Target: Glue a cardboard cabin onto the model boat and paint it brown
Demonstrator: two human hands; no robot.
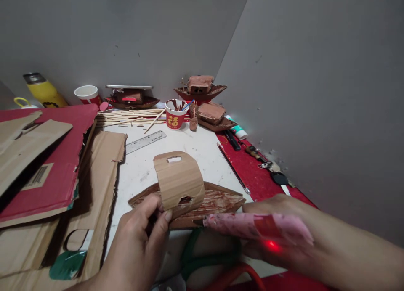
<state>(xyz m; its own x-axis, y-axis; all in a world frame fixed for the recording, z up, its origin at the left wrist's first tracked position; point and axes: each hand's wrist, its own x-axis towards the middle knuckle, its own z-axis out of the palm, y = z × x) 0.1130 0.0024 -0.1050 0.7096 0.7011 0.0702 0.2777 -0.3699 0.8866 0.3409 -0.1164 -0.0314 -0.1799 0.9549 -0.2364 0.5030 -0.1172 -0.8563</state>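
My left hand (142, 232) pinches the lower left corner of a curved cardboard roof (181, 177) with two cut-out openings. The roof arches over a small boat hull (224, 198) with a brown-streaked deck, which lies on the white board. My right hand (277, 215) is closed around a pink glue gun (230, 223) with red tape and a lit red light. Its dark tip points left, at the hull's near edge just below the roof. Most of the right fingers are hidden behind the glue gun. Green-handled scissors (189, 253) lie just below the hull.
Stacked cardboard sheets (107, 156) fill the left side. Behind the hull are a ruler (145, 142), thin wooden sticks (126, 117), a paint-stained paper cup (175, 119) and brown model boats (200, 89). A pencil (233, 169) and keys (274, 167) lie along the right, near the grey wall.
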